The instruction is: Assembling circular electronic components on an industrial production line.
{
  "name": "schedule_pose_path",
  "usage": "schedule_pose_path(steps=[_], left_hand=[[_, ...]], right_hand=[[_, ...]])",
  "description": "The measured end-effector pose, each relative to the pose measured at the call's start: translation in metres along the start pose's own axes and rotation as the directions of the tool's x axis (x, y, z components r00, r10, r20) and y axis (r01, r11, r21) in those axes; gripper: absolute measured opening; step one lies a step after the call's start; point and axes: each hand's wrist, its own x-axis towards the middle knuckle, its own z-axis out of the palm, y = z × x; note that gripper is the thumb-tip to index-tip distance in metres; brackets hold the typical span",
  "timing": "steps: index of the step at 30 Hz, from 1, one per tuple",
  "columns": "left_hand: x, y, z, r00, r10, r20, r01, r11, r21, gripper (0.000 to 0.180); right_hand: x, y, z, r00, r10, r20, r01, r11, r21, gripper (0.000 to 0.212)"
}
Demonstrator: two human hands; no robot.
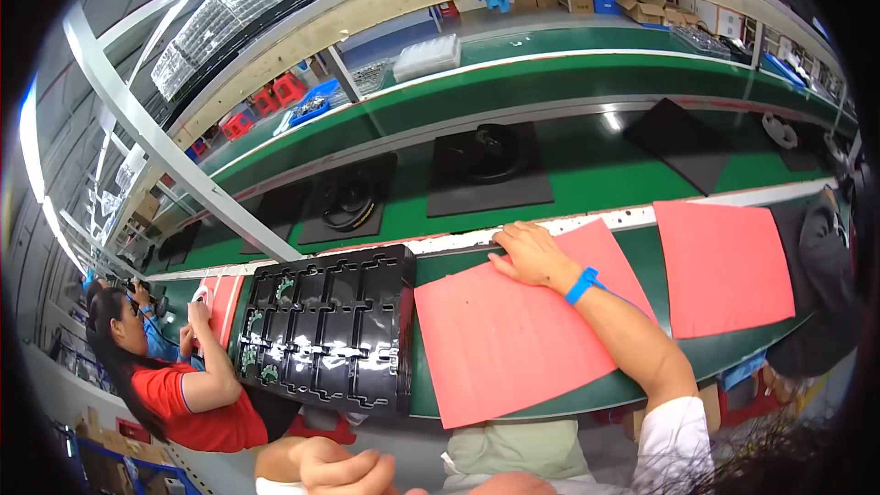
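My right hand point(527, 254) reaches across a pink foam sheet point(513, 330), its fingers stretched out on the white rail point(440, 245) at the sheet's far edge. Nothing shows in its grasp. A blue band point(583, 285) circles that wrist, with a blue cord running from it. At the lower edge, close to me, my left hand point(344, 467) has its fingers curled in, and whatever they may hold is hidden. Left of the sheet stands a stack of black plastic trays point(325, 330). Several small green circuit boards point(269, 373) lie in the top tray's left pockets.
Beyond the rail, a green conveyor point(587, 170) carries black pads, some with dark ring-shaped items point(495, 154). A second pink sheet point(724, 270) lies right, beside dark cloth point(820, 266). A co-worker in red point(206, 408) works at left. A white metal post point(183, 147) slants nearby.
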Motion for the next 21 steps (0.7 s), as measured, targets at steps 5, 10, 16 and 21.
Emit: schedule_pose_path(steps=[5,10,16,21], left_hand=[[0.021,0.035,-0.01,0.984,-0.111,-0.137,0.107,0.994,-0.036,0.006],[0.037,0.059,-0.007,0.937,-0.203,-0.283,0.194,0.979,-0.062,0.009],[0.054,0.093,0.0,0.819,-0.386,-0.425,0.368,0.921,-0.127,0.013],[0.055,0.093,0.031,0.682,-0.475,-0.555,0.443,0.873,-0.203,0.017]], right_hand=[[0.011,-0.015,0.004,0.998,0.061,-0.005,-0.061,0.998,-0.031,0.03],[0.005,-0.018,0.011,0.977,0.198,-0.081,-0.209,0.965,-0.157,0.03],[0.002,-0.021,0.003,0.992,0.031,-0.123,-0.034,0.999,-0.022,0.024],[-0.02,0.009,-0.012,0.988,0.145,-0.059,-0.154,0.97,-0.19,0.026]])
